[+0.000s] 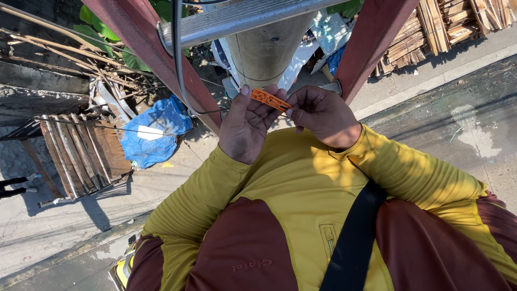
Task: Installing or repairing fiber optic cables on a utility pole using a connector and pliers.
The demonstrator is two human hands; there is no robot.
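Note:
Both my hands are raised in front of my chest, high above the ground on a ladder. My left hand [246,125] and my right hand [323,116] together pinch a small flat orange plastic tag [271,99], one at each end. Just beyond my fingers stands a grey concrete pole [264,51]. A thin black cable [179,64] hangs down to the left of my left hand and curves toward it. My sleeves are yellow and dark red.
Red ladder rails [145,48] run on both sides, with a metal rung [237,19] across the top. Far below lie a blue tarp [156,132], stacked wooden planks [81,156], more timber [447,27] and a paved road [463,129]. A black strap [355,237] crosses my chest.

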